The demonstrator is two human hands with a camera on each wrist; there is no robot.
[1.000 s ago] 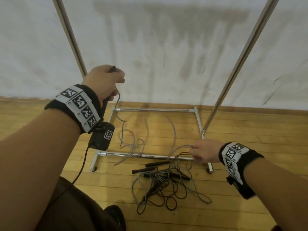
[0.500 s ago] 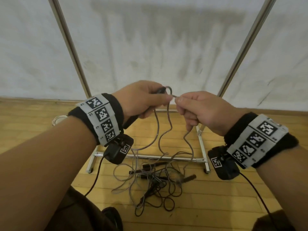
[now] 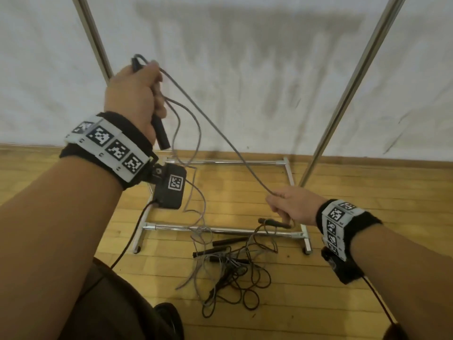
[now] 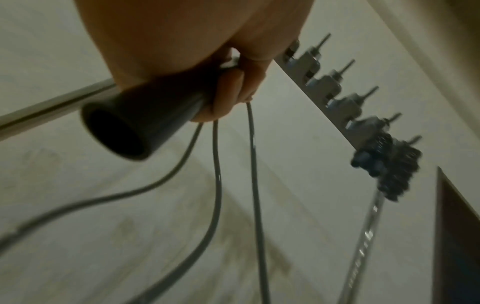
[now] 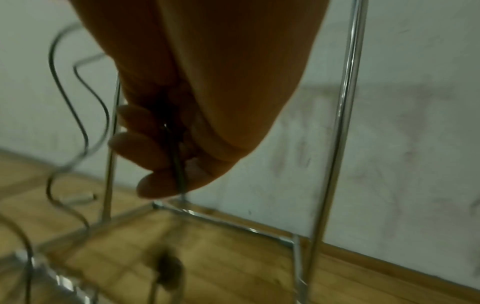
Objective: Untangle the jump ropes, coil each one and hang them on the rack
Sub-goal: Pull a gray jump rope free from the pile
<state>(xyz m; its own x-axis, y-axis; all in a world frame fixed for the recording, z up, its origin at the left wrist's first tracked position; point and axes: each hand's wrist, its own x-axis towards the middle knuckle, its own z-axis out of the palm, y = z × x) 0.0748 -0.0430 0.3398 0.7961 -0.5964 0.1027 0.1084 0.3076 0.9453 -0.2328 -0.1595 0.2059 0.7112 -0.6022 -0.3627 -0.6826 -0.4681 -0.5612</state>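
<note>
We hold our left hand [image 3: 137,94] high at the left, fingers wrapped round the black tubular plastic handle [image 3: 160,130] of a thin grey jump rope [image 3: 220,133] together with a couple of its gathered loops, which hang below the fist; this looks like the anchor for a coil; our right hand [image 3: 291,207] sits low at the right, fingers closed round the same cord, so that the stretch between the hands runs taut and slanting, likely to draw it clear of the rest; the rope's lower part trails into the tangled heap of dark and grey ropes with black handles [image 3: 232,268] on the wooden floor [image 3: 367,303], near the front bar of the chrome tube rack [image 3: 220,229]; no container shows here; the rack's hooked top bar [image 4: 335,98] carries one dark bundle we cannot identify.
</note>
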